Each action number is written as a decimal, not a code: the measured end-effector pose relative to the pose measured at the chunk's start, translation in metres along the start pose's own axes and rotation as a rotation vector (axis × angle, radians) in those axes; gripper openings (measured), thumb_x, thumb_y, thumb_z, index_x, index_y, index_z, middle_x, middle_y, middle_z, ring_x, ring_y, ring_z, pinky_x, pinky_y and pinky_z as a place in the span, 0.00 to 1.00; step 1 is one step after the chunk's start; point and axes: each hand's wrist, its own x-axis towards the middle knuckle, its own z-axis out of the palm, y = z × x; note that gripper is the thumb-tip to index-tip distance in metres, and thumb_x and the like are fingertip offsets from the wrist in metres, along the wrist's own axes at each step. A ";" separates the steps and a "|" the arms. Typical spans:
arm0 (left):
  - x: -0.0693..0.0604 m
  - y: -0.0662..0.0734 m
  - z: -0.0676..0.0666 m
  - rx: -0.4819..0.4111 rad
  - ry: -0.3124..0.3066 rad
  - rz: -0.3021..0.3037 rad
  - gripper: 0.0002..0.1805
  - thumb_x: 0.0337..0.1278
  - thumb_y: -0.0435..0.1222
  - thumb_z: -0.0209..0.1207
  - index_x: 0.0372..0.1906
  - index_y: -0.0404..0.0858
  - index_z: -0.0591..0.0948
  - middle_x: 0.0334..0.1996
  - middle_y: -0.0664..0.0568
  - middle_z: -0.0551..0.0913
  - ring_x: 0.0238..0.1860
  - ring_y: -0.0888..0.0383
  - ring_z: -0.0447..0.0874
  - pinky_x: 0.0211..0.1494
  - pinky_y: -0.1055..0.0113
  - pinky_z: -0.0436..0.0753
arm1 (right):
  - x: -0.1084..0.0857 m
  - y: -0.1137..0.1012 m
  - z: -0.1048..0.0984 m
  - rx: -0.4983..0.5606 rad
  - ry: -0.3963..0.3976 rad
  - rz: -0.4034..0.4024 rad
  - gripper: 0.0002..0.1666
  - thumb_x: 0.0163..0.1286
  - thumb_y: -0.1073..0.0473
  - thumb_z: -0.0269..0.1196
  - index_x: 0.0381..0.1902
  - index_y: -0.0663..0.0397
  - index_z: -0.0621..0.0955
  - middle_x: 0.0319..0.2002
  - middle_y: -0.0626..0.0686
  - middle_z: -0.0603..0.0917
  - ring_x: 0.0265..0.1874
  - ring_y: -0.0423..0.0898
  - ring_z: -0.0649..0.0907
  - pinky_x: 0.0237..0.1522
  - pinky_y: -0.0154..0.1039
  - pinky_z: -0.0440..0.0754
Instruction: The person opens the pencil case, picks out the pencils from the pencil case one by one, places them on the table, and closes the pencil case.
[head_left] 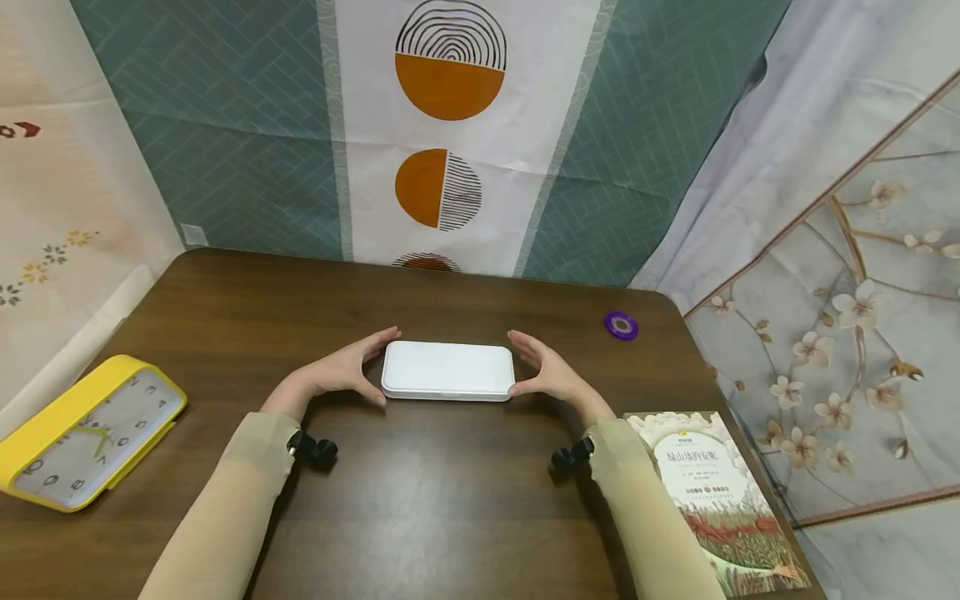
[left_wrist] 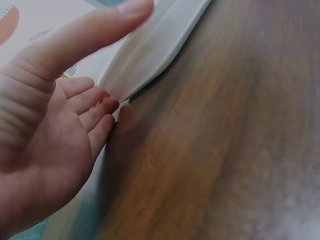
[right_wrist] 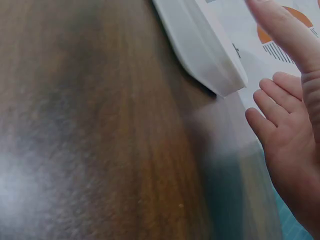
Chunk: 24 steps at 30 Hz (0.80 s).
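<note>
A flat white case (head_left: 447, 371) with rounded corners lies on the brown table, long side across. At its left end is the left hand (head_left: 341, 367), thumb and fingers spread apart around that end. The right hand (head_left: 553, 372) stands at the other end in a like pose, thumb tip close to the case's corner. In the left wrist view the left hand (left_wrist: 55, 120) has its fingers beside the white case (left_wrist: 150, 50); whether they touch it I cannot tell. The right wrist view shows a gap between the right hand's fingers (right_wrist: 280, 105) and the case (right_wrist: 202, 47).
A yellow clock (head_left: 97, 433) stands at the table's left edge. A purple ring-shaped object (head_left: 621, 325) lies at the back right. A booklet with a floral cover (head_left: 712, 492) lies at the right, beside the right forearm. Patterned cloth (head_left: 450, 125) hangs behind the table.
</note>
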 end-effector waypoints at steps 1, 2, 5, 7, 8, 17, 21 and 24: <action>0.000 0.000 0.000 0.003 0.000 -0.007 0.67 0.35 0.31 0.78 0.76 0.27 0.44 0.77 0.34 0.47 0.77 0.37 0.43 0.75 0.41 0.49 | 0.000 0.001 0.001 0.000 -0.008 0.004 0.63 0.49 0.67 0.77 0.76 0.67 0.53 0.76 0.66 0.54 0.75 0.60 0.56 0.73 0.55 0.54; 0.001 0.001 0.000 0.008 -0.001 -0.015 0.67 0.35 0.31 0.78 0.76 0.27 0.44 0.77 0.34 0.48 0.77 0.36 0.44 0.75 0.41 0.49 | 0.000 0.002 0.001 -0.001 -0.017 0.004 0.63 0.49 0.66 0.78 0.76 0.67 0.53 0.76 0.65 0.54 0.76 0.60 0.56 0.73 0.55 0.54; 0.002 0.001 0.000 0.022 0.002 -0.031 0.66 0.35 0.31 0.78 0.77 0.28 0.45 0.77 0.34 0.48 0.76 0.36 0.46 0.75 0.41 0.51 | 0.000 0.002 0.003 0.000 -0.039 0.007 0.65 0.48 0.63 0.79 0.76 0.65 0.53 0.76 0.64 0.54 0.76 0.59 0.55 0.74 0.55 0.54; 0.003 0.001 0.001 0.038 -0.001 -0.042 0.66 0.35 0.32 0.78 0.77 0.29 0.45 0.77 0.34 0.48 0.76 0.35 0.46 0.75 0.41 0.51 | 0.000 0.002 0.004 0.000 -0.052 0.010 0.65 0.48 0.63 0.79 0.76 0.65 0.52 0.76 0.64 0.53 0.76 0.59 0.54 0.74 0.55 0.53; 0.003 0.001 0.001 0.047 -0.002 -0.046 0.66 0.35 0.32 0.78 0.77 0.29 0.46 0.77 0.35 0.48 0.76 0.35 0.47 0.74 0.41 0.52 | 0.000 0.002 0.005 0.002 -0.058 0.014 0.65 0.48 0.63 0.78 0.76 0.65 0.52 0.77 0.64 0.53 0.76 0.59 0.54 0.74 0.55 0.53; 0.004 -0.004 0.005 0.106 0.025 -0.067 0.65 0.36 0.31 0.78 0.77 0.31 0.47 0.77 0.35 0.49 0.75 0.35 0.49 0.74 0.40 0.54 | 0.003 0.003 0.009 -0.035 -0.074 0.053 0.62 0.50 0.69 0.76 0.76 0.62 0.53 0.77 0.61 0.53 0.76 0.58 0.55 0.74 0.54 0.55; 0.004 -0.004 0.006 0.124 0.032 -0.084 0.64 0.36 0.32 0.78 0.77 0.32 0.47 0.76 0.35 0.49 0.75 0.34 0.50 0.73 0.41 0.56 | 0.004 0.002 0.010 -0.039 -0.082 0.070 0.63 0.50 0.73 0.75 0.77 0.64 0.51 0.77 0.63 0.51 0.76 0.59 0.54 0.74 0.54 0.54; 0.004 -0.003 0.006 0.139 0.035 -0.105 0.64 0.37 0.34 0.78 0.78 0.33 0.48 0.76 0.34 0.48 0.74 0.33 0.52 0.73 0.41 0.57 | 0.003 -0.008 0.010 -0.040 -0.098 0.078 0.62 0.50 0.73 0.74 0.76 0.66 0.50 0.77 0.65 0.50 0.76 0.61 0.54 0.74 0.54 0.54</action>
